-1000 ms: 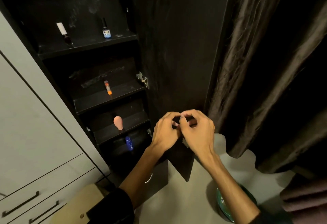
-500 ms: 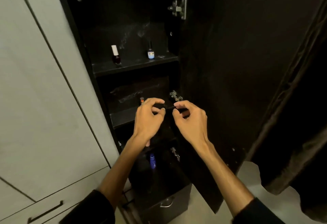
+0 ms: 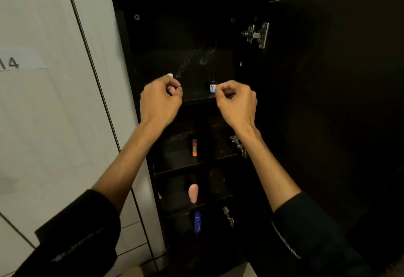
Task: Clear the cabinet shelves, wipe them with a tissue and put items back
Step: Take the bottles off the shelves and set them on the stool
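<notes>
Two bottles (image 3: 213, 84) on cabinet's (image 3: 122, 36) top shelf (image 3: 196, 98), apart.

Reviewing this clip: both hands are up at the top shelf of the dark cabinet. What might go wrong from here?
1. The left hand hides most of the white-capped bottle; a blind grab might tip it.
2. The right hand is close to the small blue-labelled bottle with a black cap, which stands near the shelf's front edge and could be knocked off.
3. A falling bottle might strike the orange tube or pink bottle on the shelves below.
</notes>
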